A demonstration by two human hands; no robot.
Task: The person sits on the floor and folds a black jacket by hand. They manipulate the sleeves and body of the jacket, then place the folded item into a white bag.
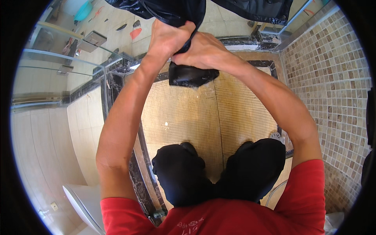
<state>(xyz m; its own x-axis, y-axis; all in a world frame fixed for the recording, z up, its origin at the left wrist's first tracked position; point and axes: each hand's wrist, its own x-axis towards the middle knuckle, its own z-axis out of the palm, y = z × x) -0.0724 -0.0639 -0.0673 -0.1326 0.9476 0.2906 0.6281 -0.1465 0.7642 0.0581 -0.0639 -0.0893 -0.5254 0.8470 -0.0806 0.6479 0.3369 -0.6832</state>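
Observation:
Both hands grip a wet, shiny black garment or cloth (176, 10), bunched between them. My left hand (173, 36) closes round it at the top centre, fingers curled. Just below and to its right, my right hand (205, 53) is shut on the same fabric. The bunched end (192, 77) hangs beneath my right hand over the ribbed shower floor. More black material with an edge of metal-like fasteners (264, 13) spreads at the top right; whether it is the same piece I cannot tell.
Glass shower panels (85, 60) with metal hinges stand at the left. A mosaic-tiled wall (329, 79) rises at the right. Dark stone kerbs (113, 88) edge the ribbed floor (188, 117). A round drain cover (275, 136) lies near my right knee. A white toilet (85, 202) is at lower left.

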